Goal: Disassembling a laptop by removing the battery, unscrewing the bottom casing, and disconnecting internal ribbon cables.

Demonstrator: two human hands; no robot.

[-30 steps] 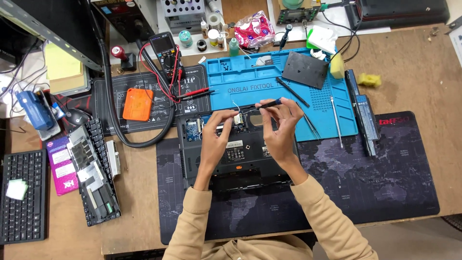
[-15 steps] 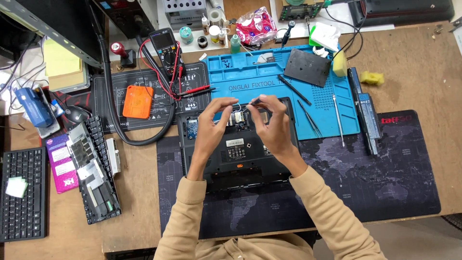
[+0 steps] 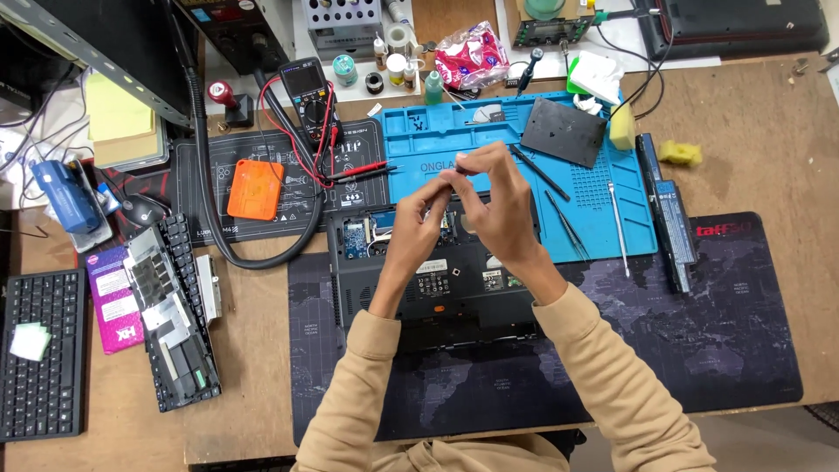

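Observation:
Both my hands are raised over an opened black laptop base (image 3: 437,284) lying on a dark desk mat (image 3: 699,350). My right hand (image 3: 500,203) pinches a thin dark tool (image 3: 461,169), mostly hidden by the fingers. The fingertips of my left hand (image 3: 419,223) meet it at the tool's end, closed on the tip or on something tiny there; I cannot tell which. The laptop's circuit board (image 3: 358,236) shows at the rear left of the base.
A blue work mat (image 3: 524,149) behind the laptop holds a black square cover (image 3: 564,131), slim tools (image 3: 616,227) and a yellow sponge (image 3: 622,127). A battery (image 3: 669,214) lies to its right. A multimeter (image 3: 306,83), orange block (image 3: 255,188), loose keyboard (image 3: 175,306) and black keyboard (image 3: 39,350) are on the left.
Both hands have lifted from the laptop toward the blue mat and drawn together. The tool, earlier seen lying long between the fingers, is now mostly covered by them.

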